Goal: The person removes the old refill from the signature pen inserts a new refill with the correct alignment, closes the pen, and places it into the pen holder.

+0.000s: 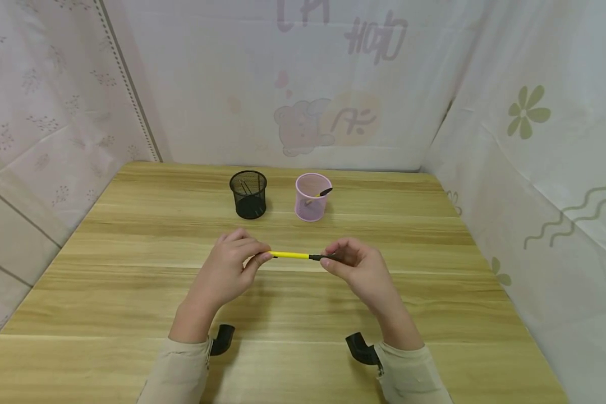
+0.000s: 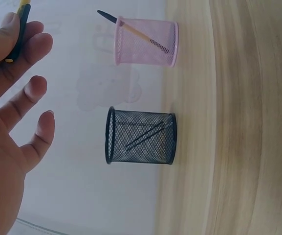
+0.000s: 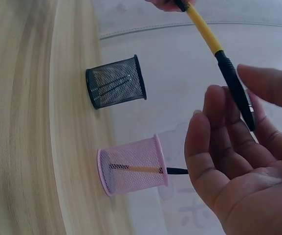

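A yellow pen with black ends [image 1: 290, 255] is held level between both hands over the wooden table. My left hand [image 1: 229, 268] pinches its left end between thumb and index finger, and in the left wrist view the other fingers stand loosely spread. At the opposite end, my right hand [image 1: 365, 274] holds the long black part [image 3: 236, 88] with the thumb on one side and curled fingers on the other. Behind the hands stand a black mesh pen cup [image 1: 249, 209] and, to its right, a pink mesh pen cup [image 1: 310, 211].
A similar yellow and black pen [image 1: 326, 192] leans inside the pink cup, its dark end above the rim. Thin dark sticks [image 2: 145, 136] show through the black cup's mesh. A patterned curtain [image 1: 222, 84] rises behind the table [image 1: 146, 224]. Black curved pieces [image 1: 224, 339] sit by both sleeves.
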`<state>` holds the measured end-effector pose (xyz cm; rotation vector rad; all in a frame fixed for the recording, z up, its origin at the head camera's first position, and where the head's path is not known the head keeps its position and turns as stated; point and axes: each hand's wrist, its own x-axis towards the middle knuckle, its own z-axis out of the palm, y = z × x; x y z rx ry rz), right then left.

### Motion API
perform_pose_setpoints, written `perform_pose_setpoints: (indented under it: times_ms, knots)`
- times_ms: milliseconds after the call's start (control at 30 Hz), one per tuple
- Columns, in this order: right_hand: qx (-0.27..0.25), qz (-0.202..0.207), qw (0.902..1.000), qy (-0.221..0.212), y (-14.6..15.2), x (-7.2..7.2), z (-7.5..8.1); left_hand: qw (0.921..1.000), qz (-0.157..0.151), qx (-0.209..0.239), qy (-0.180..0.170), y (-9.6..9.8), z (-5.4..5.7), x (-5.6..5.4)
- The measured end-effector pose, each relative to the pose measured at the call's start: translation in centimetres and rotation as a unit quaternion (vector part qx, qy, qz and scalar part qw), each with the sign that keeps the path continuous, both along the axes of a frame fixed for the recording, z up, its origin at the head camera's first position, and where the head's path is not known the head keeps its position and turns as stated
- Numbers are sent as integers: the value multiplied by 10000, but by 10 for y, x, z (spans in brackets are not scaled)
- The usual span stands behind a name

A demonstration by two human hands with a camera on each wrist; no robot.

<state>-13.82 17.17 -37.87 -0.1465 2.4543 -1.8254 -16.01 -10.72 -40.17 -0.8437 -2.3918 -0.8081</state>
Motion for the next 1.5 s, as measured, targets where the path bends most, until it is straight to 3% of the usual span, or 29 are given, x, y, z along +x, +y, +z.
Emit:
perform_pose_setpoints:
  times_ms: [367, 767, 1133, 1500]
  knots:
    - [257, 464, 9986, -56, -5, -2, -1, 10000, -16, 28, 31, -2, 1, 1]
    - [348, 42, 9993, 120, -4, -2, 3, 9998, 5, 154, 147, -10, 3, -1]
    - [219, 51, 9997, 87, -3, -2, 9, 9988, 10, 348, 356, -22, 5, -5]
    - [-47, 28, 9998, 169, 0, -7, 3, 9982, 141, 585, 9, -32, 6, -3]
